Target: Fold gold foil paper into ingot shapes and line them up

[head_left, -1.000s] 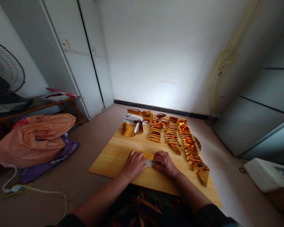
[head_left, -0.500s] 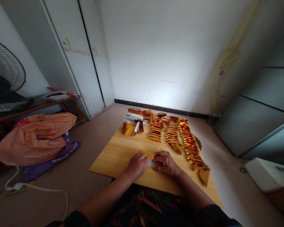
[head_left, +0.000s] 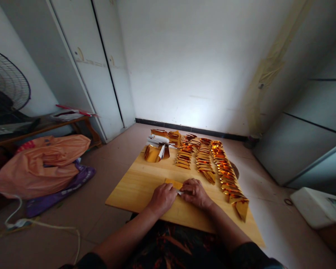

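Both of my hands press on a sheet of gold foil paper [head_left: 174, 183] lying on a wooden board [head_left: 134, 186]. My left hand [head_left: 162, 198] covers its left part and my right hand [head_left: 194, 192] its right part, with fingertips meeting over a white strip of the sheet. Only a gold corner shows above my left hand. Beyond my hands, three rows of folded gold paper pieces [head_left: 205, 160] run from the far edge toward the right corner of the board.
A stack of unfolded gold sheets [head_left: 156, 149] lies at the board's far left. An orange plastic bag [head_left: 42, 162] and a white cable [head_left: 30, 224] lie on the floor at left. A fan [head_left: 5, 89] stands far left, cabinets at right.
My left hand slid right, closer to my right hand, narrowing the white strip between them. The view shifted slightly.
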A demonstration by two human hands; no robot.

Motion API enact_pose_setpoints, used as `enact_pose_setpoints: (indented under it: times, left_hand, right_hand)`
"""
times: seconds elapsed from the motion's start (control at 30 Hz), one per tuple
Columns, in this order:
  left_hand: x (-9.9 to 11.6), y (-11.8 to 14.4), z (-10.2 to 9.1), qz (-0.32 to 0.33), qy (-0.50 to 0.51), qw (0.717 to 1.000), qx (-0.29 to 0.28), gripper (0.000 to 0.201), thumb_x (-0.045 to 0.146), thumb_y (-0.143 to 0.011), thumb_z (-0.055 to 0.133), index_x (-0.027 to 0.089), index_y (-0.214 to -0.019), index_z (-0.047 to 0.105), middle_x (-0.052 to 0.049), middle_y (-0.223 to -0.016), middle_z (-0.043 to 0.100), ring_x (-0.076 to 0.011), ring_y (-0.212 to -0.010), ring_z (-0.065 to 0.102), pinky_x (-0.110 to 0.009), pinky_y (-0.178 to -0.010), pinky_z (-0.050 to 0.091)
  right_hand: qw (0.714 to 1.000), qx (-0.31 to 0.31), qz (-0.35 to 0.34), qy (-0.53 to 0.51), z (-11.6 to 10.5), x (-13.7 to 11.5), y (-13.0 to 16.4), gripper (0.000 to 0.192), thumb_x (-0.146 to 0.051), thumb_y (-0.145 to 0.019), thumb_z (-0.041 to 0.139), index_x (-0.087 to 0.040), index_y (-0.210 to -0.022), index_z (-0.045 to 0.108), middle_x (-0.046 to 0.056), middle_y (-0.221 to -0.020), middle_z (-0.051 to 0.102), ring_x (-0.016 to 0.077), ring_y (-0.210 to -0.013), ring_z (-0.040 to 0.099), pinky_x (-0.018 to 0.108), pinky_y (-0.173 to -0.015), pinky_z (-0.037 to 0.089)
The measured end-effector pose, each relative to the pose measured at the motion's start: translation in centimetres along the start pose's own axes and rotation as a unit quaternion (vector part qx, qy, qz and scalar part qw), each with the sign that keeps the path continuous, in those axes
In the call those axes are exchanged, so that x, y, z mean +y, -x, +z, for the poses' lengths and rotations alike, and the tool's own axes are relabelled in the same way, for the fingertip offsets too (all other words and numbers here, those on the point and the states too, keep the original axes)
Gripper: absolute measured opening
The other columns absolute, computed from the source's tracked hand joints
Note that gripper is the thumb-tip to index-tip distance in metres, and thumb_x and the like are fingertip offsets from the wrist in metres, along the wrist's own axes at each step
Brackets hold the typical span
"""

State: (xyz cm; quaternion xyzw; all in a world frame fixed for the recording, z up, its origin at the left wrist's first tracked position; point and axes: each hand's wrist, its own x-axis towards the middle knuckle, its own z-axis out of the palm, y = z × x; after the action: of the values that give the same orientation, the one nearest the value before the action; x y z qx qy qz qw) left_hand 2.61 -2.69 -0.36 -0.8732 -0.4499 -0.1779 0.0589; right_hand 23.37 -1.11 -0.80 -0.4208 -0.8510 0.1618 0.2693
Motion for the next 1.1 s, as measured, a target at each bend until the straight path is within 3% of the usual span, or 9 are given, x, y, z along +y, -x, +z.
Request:
enact_pose_setpoints:
  times: [0.1, 0.2, 0.4, 0.6, 1.1]
  left_hand:
    - [0.0, 0.1, 0.2, -0.001, 0.008, 1.000, 0.003, 0.016, 0.019, -0.087, 0.050, 0.017, -0.076, 0.062, -0.005, -0.081, 0.063, -0.0165, -0.076, 0.059, -0.028, -0.068, 0.049]
    - [-0.1, 0.4, 0.1, 0.004, 0.011, 1.000, 0.007, 0.014, 0.020, -0.086, 0.051, 0.018, -0.079, 0.062, -0.006, -0.087, 0.064, -0.0176, -0.080, 0.061, -0.030, -0.072, 0.051]
    - [-0.2, 1.0, -0.4, 0.028, 0.008, 1.000, 0.005, 0.013, 0.017, -0.085, 0.050, 0.018, -0.084, 0.063, -0.008, -0.103, 0.065, -0.0194, -0.090, 0.062, -0.033, -0.080, 0.053]
    - [-0.7, 1.7, 0.5, 0.064, 0.003, 0.998, 0.019, 0.016, 0.016, -0.083, 0.049, 0.019, -0.090, 0.064, -0.011, -0.112, 0.061, -0.0216, -0.097, 0.060, -0.036, -0.086, 0.052]
    - [-0.2, 1.5, -0.6, 0.066, -0.010, 0.998, -0.011, 0.029, 0.014, -0.085, 0.048, 0.022, -0.110, 0.060, -0.010, -0.108, 0.062, -0.0221, -0.100, 0.059, -0.036, -0.088, 0.051]
  right_hand:
    - [1.000, -0.002, -0.017, -0.010, -0.1, 0.2, 0.4, 0.027, -0.041, -0.076, 0.068, -0.026, -0.098, 0.069, 0.005, -0.103, 0.065, 0.0207, -0.096, 0.057, 0.036, -0.088, 0.036]
    - [1.000, 0.000, -0.015, -0.004, 0.2, 0.4, 0.4, 0.012, -0.032, -0.080, 0.064, -0.026, -0.090, 0.070, 0.004, -0.099, 0.066, 0.0187, -0.094, 0.057, 0.034, -0.087, 0.036]
    - [0.999, 0.002, 0.047, 0.028, 0.3, -0.7, -0.5, 0.007, -0.027, -0.082, 0.063, -0.025, -0.079, 0.070, 0.002, -0.091, 0.066, 0.0175, -0.090, 0.056, 0.032, -0.083, 0.033]
    - [0.993, -0.019, 0.115, 0.035, -0.1, -2.2, -1.5, 0.009, -0.025, -0.081, 0.062, -0.021, -0.074, 0.067, 0.001, -0.082, 0.064, 0.0157, -0.084, 0.054, 0.030, -0.079, 0.031]
    - [0.985, -0.024, 0.147, 0.092, 0.8, -2.6, -2.1, 0.007, -0.023, -0.079, 0.062, -0.021, -0.074, 0.065, 0.001, -0.081, 0.063, 0.0168, -0.084, 0.053, 0.031, -0.081, 0.028]
